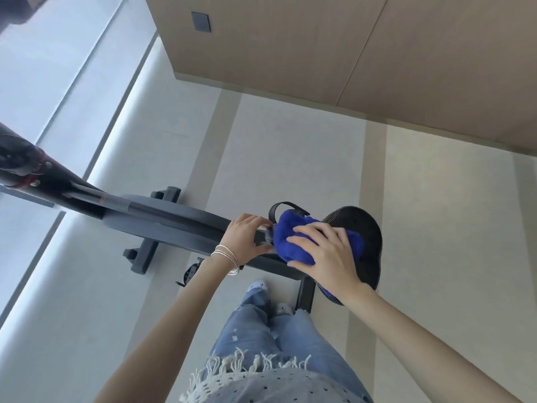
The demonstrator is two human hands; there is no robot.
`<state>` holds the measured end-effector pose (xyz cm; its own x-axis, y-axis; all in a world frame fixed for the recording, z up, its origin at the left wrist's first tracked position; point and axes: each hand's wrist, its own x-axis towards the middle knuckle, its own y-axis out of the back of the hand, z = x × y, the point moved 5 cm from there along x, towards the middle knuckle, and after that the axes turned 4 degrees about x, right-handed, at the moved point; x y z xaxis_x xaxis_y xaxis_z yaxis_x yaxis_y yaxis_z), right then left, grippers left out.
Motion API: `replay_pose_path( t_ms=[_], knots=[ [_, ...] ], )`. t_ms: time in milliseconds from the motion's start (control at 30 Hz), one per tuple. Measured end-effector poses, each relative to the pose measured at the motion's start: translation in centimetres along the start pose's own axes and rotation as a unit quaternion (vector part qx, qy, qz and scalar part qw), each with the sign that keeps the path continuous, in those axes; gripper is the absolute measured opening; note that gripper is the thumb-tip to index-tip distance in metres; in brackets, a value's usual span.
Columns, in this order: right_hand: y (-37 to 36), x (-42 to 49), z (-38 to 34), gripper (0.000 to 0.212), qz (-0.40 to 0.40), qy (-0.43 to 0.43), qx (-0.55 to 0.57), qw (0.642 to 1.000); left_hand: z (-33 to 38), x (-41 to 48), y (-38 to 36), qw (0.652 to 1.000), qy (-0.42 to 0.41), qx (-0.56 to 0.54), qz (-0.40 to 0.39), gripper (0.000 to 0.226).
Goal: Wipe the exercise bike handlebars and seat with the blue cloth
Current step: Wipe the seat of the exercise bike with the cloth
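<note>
right hand pressing blue cloth, seat edge

The floor is laid in large pale tiles crossed by slightly darker beige bands. Beyond it, a wall clad in light wooden panels is seen, with thin seams between the panels. A dark grey switch plate is set into the wall near its left edge. Left of the wall, a tall window is lit brightly by daylight, and a glare is cast along its pale frame.
</note>
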<state>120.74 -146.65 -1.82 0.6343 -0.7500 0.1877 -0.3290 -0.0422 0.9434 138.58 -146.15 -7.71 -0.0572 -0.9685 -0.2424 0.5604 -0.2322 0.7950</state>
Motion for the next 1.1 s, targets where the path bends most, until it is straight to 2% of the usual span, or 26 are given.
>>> replay_pose_path(
  t_ms=[100,233,300,533,600,700,767,900,1100],
  knots=[
    [-0.5,2.3,-1.0,0.031,-0.026,-0.023,-0.009,0.999,-1.3,-0.5,0.3,0.999,0.016,0.033,-0.017,0.048],
    [-2.9,6.0,-3.2,0.027,-0.158,-0.004,-0.003,0.987,-3.2,-1.9,0.6,0.996,0.053,0.058,-0.031,0.054],
    [-3.5,6.5,-3.3,0.028,-0.187,-0.009,0.003,0.982,-3.8,-2.4,0.5,0.995,0.066,0.069,-0.033,0.056],
    [-0.2,0.4,-0.7,0.033,-0.019,0.031,0.008,0.999,-3.1,-2.2,1.0,0.997,0.041,0.065,-0.022,0.058],
    [-0.2,1.4,-0.8,0.031,-0.024,-0.005,0.015,1.0,-2.7,-2.0,1.1,0.997,0.034,0.068,-0.02,0.058],
    [-1.7,5.1,-2.2,0.033,-0.122,-0.068,0.035,0.99,-2.7,-1.9,1.1,0.997,0.031,0.067,-0.018,0.059],
    [-2.5,6.1,-2.3,0.035,-0.161,-0.078,0.039,0.983,-2.5,-1.8,0.9,0.997,0.023,0.061,-0.032,0.059],
    [-0.9,2.6,-0.6,0.042,-0.116,-0.066,0.056,0.989,-1.2,-1.1,0.9,0.999,-0.006,0.03,-0.036,0.064],
    [2.7,-6.2,3.1,0.036,-0.001,-0.107,0.012,0.994,1.6,0.5,0.7,0.997,-0.063,0.001,-0.037,0.063]
  ],
)
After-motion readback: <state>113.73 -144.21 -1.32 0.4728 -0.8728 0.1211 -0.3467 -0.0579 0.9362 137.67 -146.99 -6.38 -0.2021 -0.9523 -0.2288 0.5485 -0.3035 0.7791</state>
